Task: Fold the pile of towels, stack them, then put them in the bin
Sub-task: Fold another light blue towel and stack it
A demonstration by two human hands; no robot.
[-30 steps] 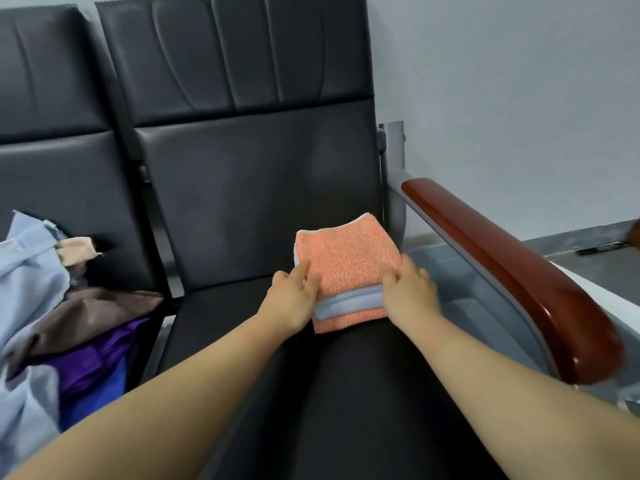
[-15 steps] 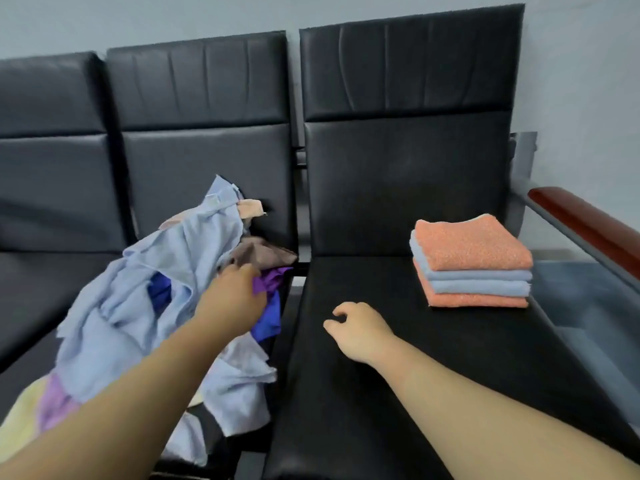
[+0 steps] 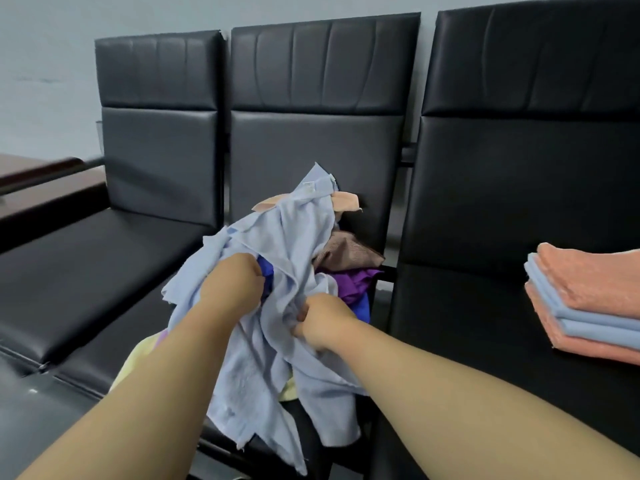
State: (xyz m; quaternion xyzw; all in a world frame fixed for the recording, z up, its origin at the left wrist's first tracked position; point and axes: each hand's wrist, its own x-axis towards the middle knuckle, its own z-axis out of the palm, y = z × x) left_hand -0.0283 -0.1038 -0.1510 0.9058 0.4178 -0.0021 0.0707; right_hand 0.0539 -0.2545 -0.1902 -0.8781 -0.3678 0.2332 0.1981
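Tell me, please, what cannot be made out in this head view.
Head view:
Folded stack: right part cut off by the frame edge.
Left hand: fingertips buried in the pile, so which towel its grip holds is unclear.
Lower towels: covered by the light blue towel.
Bin: out of frame.

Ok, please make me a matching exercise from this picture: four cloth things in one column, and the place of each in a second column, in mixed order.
Things:
1. folded stack
2. light blue towel
3. brown towel
4. purple towel

Places:
A. just below the brown one, on the right side of the pile
B. on the right seat, apart from the pile
C. gripped by the left hand and the right hand
D. on the pile's right side, against the middle backrest

Pairs: 1-B, 2-C, 3-D, 4-A
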